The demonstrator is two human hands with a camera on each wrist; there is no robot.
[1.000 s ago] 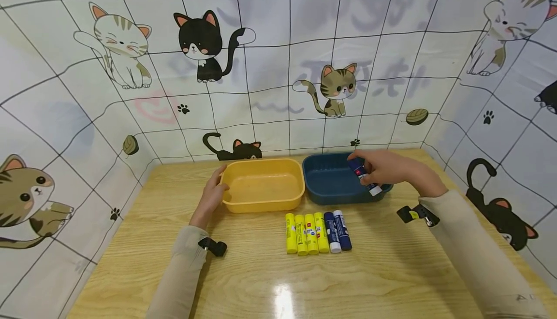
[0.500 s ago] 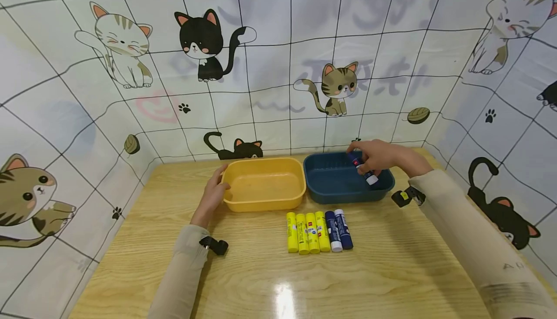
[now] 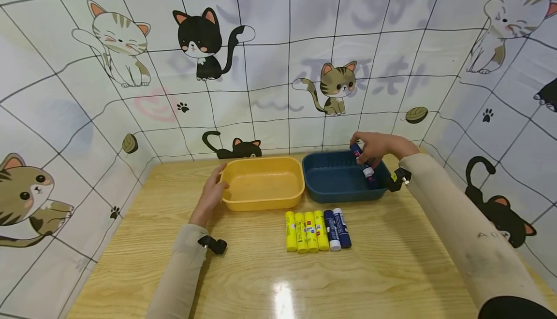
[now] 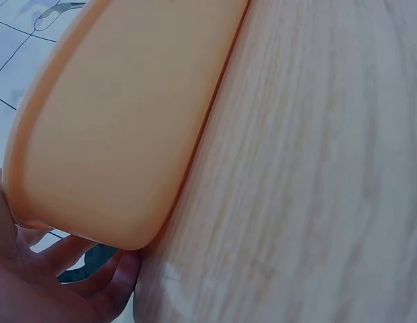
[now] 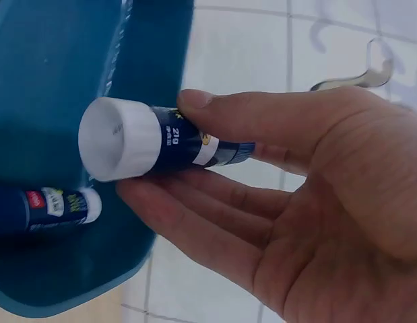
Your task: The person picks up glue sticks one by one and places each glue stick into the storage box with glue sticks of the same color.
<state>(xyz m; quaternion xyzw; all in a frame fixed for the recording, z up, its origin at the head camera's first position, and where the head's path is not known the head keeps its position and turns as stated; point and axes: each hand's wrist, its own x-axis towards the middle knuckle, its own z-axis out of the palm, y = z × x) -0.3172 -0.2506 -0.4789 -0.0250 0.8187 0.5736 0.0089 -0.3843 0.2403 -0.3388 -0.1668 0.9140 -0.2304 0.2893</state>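
My right hand (image 3: 379, 146) pinches a dark blue glue stick (image 5: 178, 145) between thumb and fingers, above the right end of the blue plastic basin (image 3: 335, 196). Its white end points down towards me in the head view. Inside that basin lies a second blue glue stick (image 5: 50, 210), its label showing in the right wrist view. On the other side, my left hand (image 3: 211, 195) grips the left end of the yellow plastic basin (image 3: 263, 205). The thumb is over the rim and the fingers are against the outside of the end wall (image 4: 93, 232).
In front of the basins lies a row of several yellow glue sticks (image 3: 311, 232), with two blue glue sticks (image 3: 337, 229) at its right end. The basins stand side by side at the back of the wooden table (image 3: 243, 270), before a cat-print wall covering (image 3: 270, 67).
My right hand has moved back and a little right over the blue basin with its glue stick. The glue stick lying inside now shows. My left hand has stayed on the yellow basin.
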